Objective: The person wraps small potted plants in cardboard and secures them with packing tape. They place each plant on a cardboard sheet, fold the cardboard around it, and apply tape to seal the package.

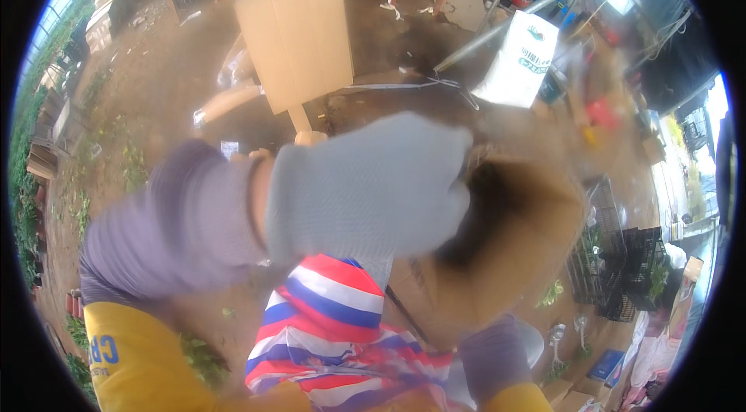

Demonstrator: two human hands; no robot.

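Brown dirt floor [155, 85] fills most of the head view, littered with scraps and green leaves. Lying on it at upper centre is a flat sheet of cardboard [299, 35], with a white printed sack [522, 54] to its right and a grey metal pole [528, 12] running diagonally above the sack. Black plastic crates [622, 272] stand at the right edge.

Cardboard box [513, 233]: held up close under the camera, right of centre, clear of the floor. Heavily blurred. Its dark open mouth faces up and left, towards the camera; long axis appears to run from lower left to upper right, but the blur makes this uncertain.

Left hand [365, 186]: grey knit glove, purple sleeve [171, 225] over a yellow one. It lies across the upper left rim of the box, fingers curled over the edge at the opening; the grip is closed on the box rim.

Right hand [493, 357]: purple cover, yellow cuff, under the lower edge of the box. It touches the box from below; fingers hidden, so cannot tell whether this grip is closed or flat.

Red, white and blue striped cloth [334, 326] sits below the box, between the two forearms.
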